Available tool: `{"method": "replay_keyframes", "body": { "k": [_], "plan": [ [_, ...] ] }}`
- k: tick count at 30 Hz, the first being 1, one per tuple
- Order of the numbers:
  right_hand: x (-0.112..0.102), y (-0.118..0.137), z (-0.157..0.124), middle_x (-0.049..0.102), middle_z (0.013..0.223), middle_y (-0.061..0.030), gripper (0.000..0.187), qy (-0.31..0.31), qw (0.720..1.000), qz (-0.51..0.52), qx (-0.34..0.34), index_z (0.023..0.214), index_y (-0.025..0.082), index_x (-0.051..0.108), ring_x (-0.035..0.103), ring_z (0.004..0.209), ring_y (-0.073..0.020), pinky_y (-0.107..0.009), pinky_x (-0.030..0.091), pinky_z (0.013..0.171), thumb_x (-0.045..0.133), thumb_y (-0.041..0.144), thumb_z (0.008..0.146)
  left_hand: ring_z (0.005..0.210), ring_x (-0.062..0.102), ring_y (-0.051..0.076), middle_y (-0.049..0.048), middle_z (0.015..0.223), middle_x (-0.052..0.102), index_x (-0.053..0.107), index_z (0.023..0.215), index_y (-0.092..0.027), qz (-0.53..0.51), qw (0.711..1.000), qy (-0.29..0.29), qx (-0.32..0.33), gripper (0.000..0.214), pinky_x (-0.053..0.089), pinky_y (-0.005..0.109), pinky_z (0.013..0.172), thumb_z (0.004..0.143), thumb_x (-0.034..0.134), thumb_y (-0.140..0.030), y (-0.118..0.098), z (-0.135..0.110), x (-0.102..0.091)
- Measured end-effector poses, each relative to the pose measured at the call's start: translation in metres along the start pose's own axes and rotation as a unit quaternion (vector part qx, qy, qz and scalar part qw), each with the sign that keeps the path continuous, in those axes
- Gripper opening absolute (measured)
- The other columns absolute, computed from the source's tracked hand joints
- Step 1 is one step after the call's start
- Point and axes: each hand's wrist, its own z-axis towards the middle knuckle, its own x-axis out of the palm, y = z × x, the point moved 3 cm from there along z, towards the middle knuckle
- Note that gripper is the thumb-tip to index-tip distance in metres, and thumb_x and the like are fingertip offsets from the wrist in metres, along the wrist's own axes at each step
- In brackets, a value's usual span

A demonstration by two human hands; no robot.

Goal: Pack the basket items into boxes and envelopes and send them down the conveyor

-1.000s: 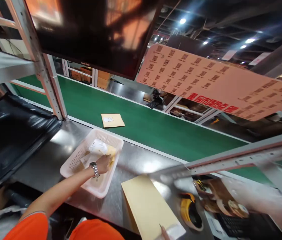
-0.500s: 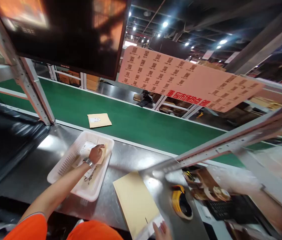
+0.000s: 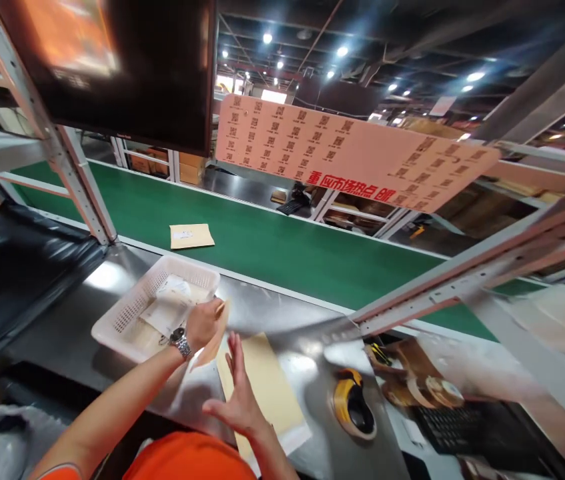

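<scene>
My left hand (image 3: 203, 325), with a metal watch on its wrist, grips a small tan packet (image 3: 215, 345) at the right rim of the white plastic basket (image 3: 123, 321). White-labelled items (image 3: 166, 312) lie inside that basket. Just to the right, my right hand (image 3: 243, 399) is raised with fingers spread and thumb apart, close to the packet and holding nothing. Beneath and behind it, a large yellow padded envelope (image 3: 278, 383) lies flat on the metal table, partly hidden by the hand and forearm.
A small mailer (image 3: 192, 236) rests on the green conveyor belt (image 3: 282, 250) beyond the table. At right are a yellow tape dispenser (image 3: 353, 405) and a keyboard (image 3: 449, 427). A pink code board (image 3: 352, 150) and a dark monitor (image 3: 127, 73) hang overhead. Metal posts (image 3: 87, 180) frame the station.
My left hand has lifted the tan packet out of the basket and moved right. My right hand has left the large envelope's lower end and come up beside the packet, open.
</scene>
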Motion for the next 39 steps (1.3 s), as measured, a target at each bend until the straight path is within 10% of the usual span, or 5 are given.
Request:
{"method": "replay_keyframes", "body": {
  "k": [9,20,25,28,39],
  "plan": [
    [-0.095,-0.038,-0.065,0.042,0.174,-0.0199,0.123,-0.027,0.972,0.210,0.106,0.169,0.033,0.032,0.045,0.159,-0.0397,-0.061,0.041,0.127,0.093,0.071,0.068,0.088,0.073,0.025,0.0112,0.091,0.080,0.071,0.085,-0.019,0.143,0.978,0.093,-0.122,0.029,0.041,0.032,0.075,0.105,0.055,-0.033,-0.046,-0.029,0.073],
    [-0.182,-0.049,-0.088,0.078,0.096,-0.0091,0.051,-0.127,0.989,-0.014,0.069,0.103,0.020,0.087,0.072,0.091,-0.0254,-0.036,0.059,0.083,0.069,0.066,0.091,0.092,0.074,0.025,0.0079,0.095,0.080,0.076,0.104,-0.017,0.118,0.971,0.113,-0.174,0.028,0.053,0.034,0.081,0.100,0.058,-0.038,-0.057,-0.097,0.121],
    [-0.190,-0.044,-0.084,0.079,0.090,-0.0081,0.032,-0.066,0.993,-0.086,0.052,0.096,0.026,0.089,0.075,0.087,-0.0250,-0.037,0.059,0.083,0.073,0.053,0.090,0.153,0.049,0.039,0.0181,0.157,0.061,0.057,0.154,-0.020,0.158,0.981,0.049,0.097,0.076,0.041,0.059,0.127,0.084,0.082,-0.035,-0.080,-0.104,0.128],
    [-0.183,-0.036,-0.081,0.082,0.092,-0.0081,0.026,-0.048,0.993,-0.094,0.056,0.091,0.025,0.088,0.076,0.088,-0.0254,-0.036,0.060,0.081,0.079,0.049,0.086,0.144,0.059,0.037,0.0148,0.136,0.075,0.076,0.129,-0.021,0.169,0.952,0.162,0.199,0.037,0.046,0.055,0.122,0.092,0.077,-0.029,-0.099,-0.103,0.146],
    [-0.181,-0.011,-0.072,0.078,0.082,-0.0047,0.025,-0.072,0.993,-0.085,0.039,0.083,0.027,0.088,0.071,0.078,-0.0199,-0.031,0.056,0.072,0.087,0.052,0.081,0.081,0.073,0.020,0.0074,0.087,0.083,0.085,0.085,-0.018,0.021,0.963,0.266,0.046,0.016,0.048,0.029,0.078,0.091,0.078,-0.031,-0.069,-0.095,0.123]
  ]
}}
